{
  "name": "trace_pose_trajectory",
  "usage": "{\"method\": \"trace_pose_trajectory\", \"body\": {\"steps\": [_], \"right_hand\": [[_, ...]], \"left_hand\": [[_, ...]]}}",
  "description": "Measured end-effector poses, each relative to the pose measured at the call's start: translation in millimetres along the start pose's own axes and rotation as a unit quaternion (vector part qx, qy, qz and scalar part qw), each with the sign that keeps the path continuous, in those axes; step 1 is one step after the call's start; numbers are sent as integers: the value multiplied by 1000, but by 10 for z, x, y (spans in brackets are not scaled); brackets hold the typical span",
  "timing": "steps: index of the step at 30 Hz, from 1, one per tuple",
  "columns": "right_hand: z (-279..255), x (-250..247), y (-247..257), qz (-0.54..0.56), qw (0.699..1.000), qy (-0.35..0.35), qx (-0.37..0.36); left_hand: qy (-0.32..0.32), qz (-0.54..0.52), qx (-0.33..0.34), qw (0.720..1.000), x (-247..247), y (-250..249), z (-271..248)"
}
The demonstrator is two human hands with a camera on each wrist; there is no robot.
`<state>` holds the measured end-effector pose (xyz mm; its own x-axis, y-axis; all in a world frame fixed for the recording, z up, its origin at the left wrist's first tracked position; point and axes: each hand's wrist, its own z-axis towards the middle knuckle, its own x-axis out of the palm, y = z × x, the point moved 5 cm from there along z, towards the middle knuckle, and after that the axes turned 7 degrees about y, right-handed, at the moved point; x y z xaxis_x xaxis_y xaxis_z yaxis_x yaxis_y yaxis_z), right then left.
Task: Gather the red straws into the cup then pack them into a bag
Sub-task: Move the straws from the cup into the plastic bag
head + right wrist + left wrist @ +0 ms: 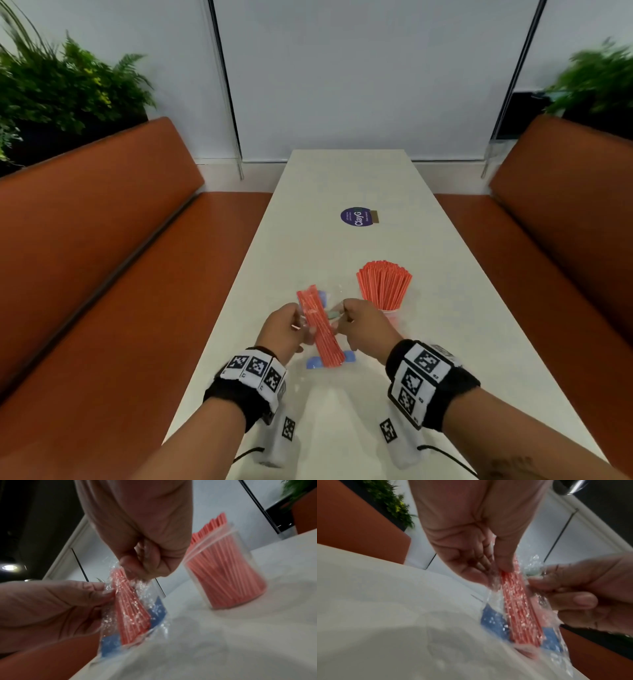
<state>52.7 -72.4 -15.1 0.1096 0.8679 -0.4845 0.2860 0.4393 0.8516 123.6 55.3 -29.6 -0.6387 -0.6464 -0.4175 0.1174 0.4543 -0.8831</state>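
A clear plastic bag (313, 362) with blue patches holds a bundle of red straws (320, 329) and hangs just over the white table. My left hand (301, 322) pinches the bag's left side and my right hand (342, 313) pinches its right side near the top. The left wrist view shows my left hand (498, 566) with its thumb on the wrapped straws (518, 601), facing the right hand (556, 588). In the right wrist view my right hand (135, 568) pinches the film above the straws (130, 608). A clear cup (388, 310) full of red straws (384, 284) stands right of the hands.
The long white table (359, 178) runs away from me, with a round purple sticker (356, 216) past the cup. Orange benches (102, 240) flank both sides. Green plants (61, 85) stand behind the bench backs.
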Motion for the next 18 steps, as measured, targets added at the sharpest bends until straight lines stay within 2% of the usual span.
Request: {"method": "trace_pose_trajectory", "body": {"steps": [7, 13, 18], "right_hand": [[-498, -495, -132, 11, 997, -76, -26], [-723, -640, -451, 46, 994, -98, -11], [-770, -701, -612, 44, 992, -119, -8]], "left_hand": [[13, 44, 84, 995, 430, -380, -103], [39, 74, 94, 992, 716, -426, -152], [25, 105, 83, 991, 828, -413, -139]]}}
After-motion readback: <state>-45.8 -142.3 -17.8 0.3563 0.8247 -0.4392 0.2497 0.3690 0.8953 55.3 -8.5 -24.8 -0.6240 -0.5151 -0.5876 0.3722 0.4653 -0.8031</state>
